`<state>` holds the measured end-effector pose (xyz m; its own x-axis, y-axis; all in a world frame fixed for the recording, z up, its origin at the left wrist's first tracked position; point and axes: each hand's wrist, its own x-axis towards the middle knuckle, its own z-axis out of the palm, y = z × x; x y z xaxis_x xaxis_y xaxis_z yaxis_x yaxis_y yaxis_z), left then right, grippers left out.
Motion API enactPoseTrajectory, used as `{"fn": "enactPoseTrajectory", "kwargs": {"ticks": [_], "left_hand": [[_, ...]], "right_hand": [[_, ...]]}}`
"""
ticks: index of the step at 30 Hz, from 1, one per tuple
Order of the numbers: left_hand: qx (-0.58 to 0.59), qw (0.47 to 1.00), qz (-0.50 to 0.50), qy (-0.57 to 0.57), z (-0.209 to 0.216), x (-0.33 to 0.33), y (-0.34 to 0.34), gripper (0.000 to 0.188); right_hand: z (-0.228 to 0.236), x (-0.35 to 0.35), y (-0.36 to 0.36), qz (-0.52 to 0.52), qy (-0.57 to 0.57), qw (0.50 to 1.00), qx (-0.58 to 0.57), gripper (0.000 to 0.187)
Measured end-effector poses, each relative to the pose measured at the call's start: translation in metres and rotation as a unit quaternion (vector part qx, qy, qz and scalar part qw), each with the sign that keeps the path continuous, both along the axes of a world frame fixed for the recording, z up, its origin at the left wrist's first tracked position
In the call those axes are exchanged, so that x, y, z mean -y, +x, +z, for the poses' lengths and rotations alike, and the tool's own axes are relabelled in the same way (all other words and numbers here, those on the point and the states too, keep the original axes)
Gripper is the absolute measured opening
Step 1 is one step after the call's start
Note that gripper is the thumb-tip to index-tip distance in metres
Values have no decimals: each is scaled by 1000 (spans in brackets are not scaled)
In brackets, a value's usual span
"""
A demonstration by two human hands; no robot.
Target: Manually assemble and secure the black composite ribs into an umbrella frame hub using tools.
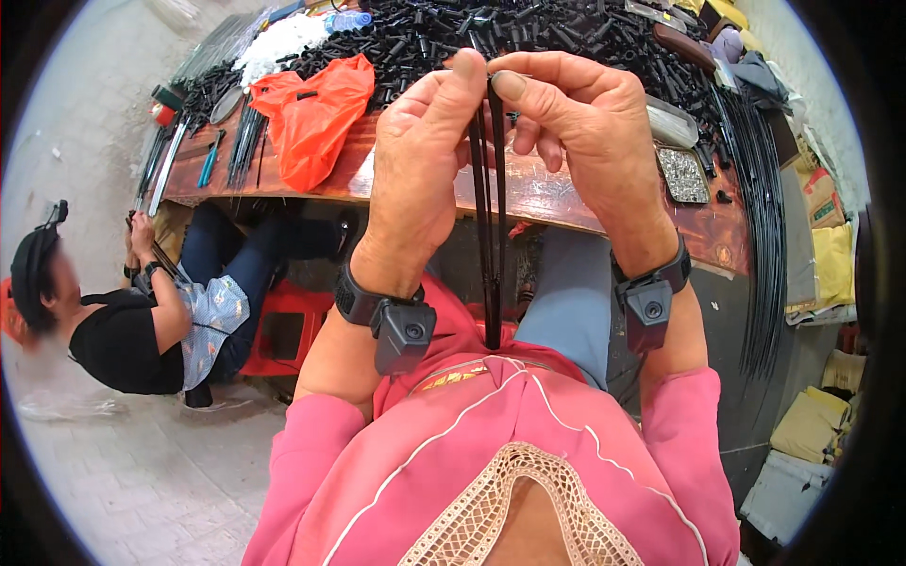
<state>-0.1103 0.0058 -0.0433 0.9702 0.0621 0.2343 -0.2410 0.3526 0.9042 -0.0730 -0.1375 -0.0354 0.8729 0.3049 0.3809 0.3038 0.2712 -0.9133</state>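
Observation:
Several thin black rods (492, 226) hang down in front of me from my fingertips toward my lap. My left hand (420, 156) is closed, its thumb pressed near the rods' upper ends. On the other side, my right hand (595, 132) pinches the same ends between thumb and forefinger, its other fingers curled loosely below. The two hands nearly touch above the table's front edge. What exactly lies between the fingertips is too small to make out. Behind them a large heap of short black tubular parts (557, 33) covers the table.
An orange-red plastic bag (316, 118) lies on the wooden table (429, 184), left of my hands. To the right are a tray of small metal pieces (682, 175) and long black rods (755, 236) overhanging the edge. A co-worker (123, 330) sits at left near a red stool (288, 325).

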Motion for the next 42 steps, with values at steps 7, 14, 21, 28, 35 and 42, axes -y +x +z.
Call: {"fn": "enactPoseTrajectory", "kwargs": {"ticks": [7, 14, 21, 28, 35, 42], "left_hand": [[43, 999, 18, 17, -4, 1, -1, 25], [42, 996, 24, -70, -6, 7, -2, 24], [46, 995, -19, -92, -13, -8, 3, 31], [44, 990, -106, -83, -16, -17, 8, 53], [41, 996, -76, -37, -13, -15, 7, 49], [46, 996, -65, -30, -12, -19, 2, 43]], "right_hand": [[0, -8, -5, -2, 18, 999, 43, 22], [0, -15, -8, -21, 76, 997, -26, 17], [-8, -9, 26, 265, 136, 943, -146, 26], [-22, -13, 46, 391, 203, 886, -145, 28], [-19, -13, 47, 362, 174, 910, -107, 32], [-21, -17, 35, 332, 232, 909, -98, 28]]}}
